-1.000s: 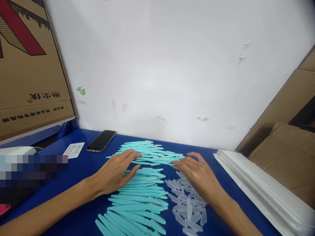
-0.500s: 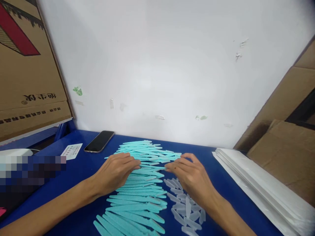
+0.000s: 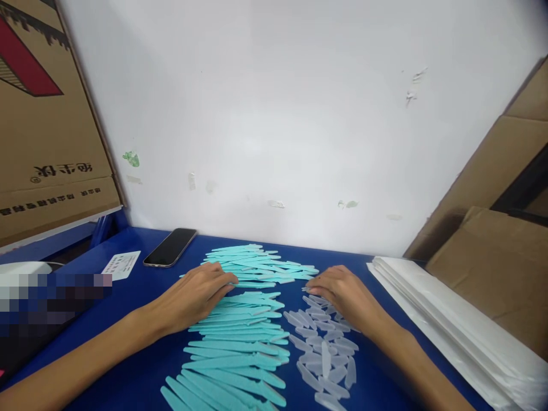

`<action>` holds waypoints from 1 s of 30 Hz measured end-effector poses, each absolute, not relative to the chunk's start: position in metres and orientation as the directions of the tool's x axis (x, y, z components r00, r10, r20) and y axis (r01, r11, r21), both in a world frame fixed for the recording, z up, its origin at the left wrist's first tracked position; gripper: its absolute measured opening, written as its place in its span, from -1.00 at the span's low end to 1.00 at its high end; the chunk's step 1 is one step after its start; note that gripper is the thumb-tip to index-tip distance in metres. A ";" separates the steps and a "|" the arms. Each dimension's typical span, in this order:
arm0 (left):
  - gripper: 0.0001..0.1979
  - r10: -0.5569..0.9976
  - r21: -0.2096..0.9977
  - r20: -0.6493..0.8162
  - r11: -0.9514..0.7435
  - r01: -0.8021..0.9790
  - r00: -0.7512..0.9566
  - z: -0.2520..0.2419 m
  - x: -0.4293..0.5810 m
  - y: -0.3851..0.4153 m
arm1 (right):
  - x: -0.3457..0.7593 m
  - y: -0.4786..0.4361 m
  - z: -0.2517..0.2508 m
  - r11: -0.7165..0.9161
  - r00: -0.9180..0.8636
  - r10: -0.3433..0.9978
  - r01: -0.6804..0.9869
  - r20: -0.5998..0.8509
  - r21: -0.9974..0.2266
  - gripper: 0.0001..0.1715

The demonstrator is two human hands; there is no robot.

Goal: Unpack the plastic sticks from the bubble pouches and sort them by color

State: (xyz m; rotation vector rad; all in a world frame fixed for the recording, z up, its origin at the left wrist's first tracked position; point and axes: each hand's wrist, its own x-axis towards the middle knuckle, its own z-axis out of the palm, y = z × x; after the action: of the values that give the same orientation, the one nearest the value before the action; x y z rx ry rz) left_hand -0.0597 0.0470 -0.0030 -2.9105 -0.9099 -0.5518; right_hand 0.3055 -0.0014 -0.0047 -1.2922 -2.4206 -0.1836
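Teal eyebrow razors (image 3: 240,361) lie side by side in a long row down the middle of the blue table, with a looser bunch of razors (image 3: 252,260) behind them. My left hand (image 3: 203,294) is at the near edge of that bunch, fingers curled and thumb drawn in, its tips at the end of one razor (image 3: 259,284). To the right, translucent plastic caps (image 3: 326,359) form a loose heap. Above the heap's far end is my right hand (image 3: 342,291), fingers and thumb pinched together at a small clear cap (image 3: 305,289), mostly hidden.
A phone (image 3: 170,248) and a printed card (image 3: 121,265) lie at the back left of the table (image 3: 148,291). White folded sheets (image 3: 449,325) run along the right side. Cardboard boxes (image 3: 496,268) stand at both sides, and a white wall (image 3: 274,114) rises behind.
Half a second ago both hands held the two ends of one razor. They have since parted: my right hand went right, over the caps, and my left moved slightly left.
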 end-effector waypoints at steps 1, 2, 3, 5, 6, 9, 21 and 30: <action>-0.69 0.536 0.075 0.345 -0.834 0.546 0.771 -0.005 -0.060 0.048 | 0.305 -0.002 -0.004 0.561 -0.495 0.776 0.825 0.392 -0.070 -0.79; -0.69 0.524 0.086 0.346 -0.844 0.530 0.778 -0.007 -0.060 0.049 | 0.304 -0.002 -0.004 0.557 -0.490 0.780 0.827 0.390 -0.074 -0.77; -0.69 0.515 0.099 0.352 -0.851 0.516 0.782 -0.008 -0.060 0.049 | 0.305 -0.003 -0.004 0.553 -0.485 0.784 0.829 0.388 -0.081 -0.74; -0.70 0.507 0.124 0.361 -0.858 0.498 0.783 -0.010 -0.060 0.050 | 0.305 -0.003 -0.005 0.545 -0.474 0.793 0.833 0.381 -0.098 -0.69; -0.70 0.505 0.134 0.366 -0.860 0.492 0.782 -0.011 -0.060 0.050 | 0.305 -0.004 -0.006 0.540 -0.468 0.800 0.834 0.376 -0.110 -0.67; -0.72 0.515 0.148 0.357 -0.855 0.497 0.779 -0.011 -0.059 0.047 | 0.302 -0.005 -0.007 0.520 -0.447 0.825 0.840 0.347 -0.155 -0.65; -0.71 0.502 0.201 0.330 -0.865 0.460 0.799 -0.003 -0.052 0.031 | 0.299 -0.005 -0.009 0.498 -0.405 0.800 0.859 0.443 -0.115 -0.62; -0.69 0.536 0.154 0.362 -0.842 0.518 0.763 -0.009 -0.052 0.037 | 0.285 -0.011 -0.009 0.535 -0.433 0.802 0.828 0.412 -0.171 -0.69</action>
State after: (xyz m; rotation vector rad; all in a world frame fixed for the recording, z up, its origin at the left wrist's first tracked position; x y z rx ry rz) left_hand -0.0517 0.0370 -0.0087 -2.9911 -0.8941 -0.6359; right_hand 0.2846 -0.0111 -0.0088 -1.3269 -2.3309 -0.0785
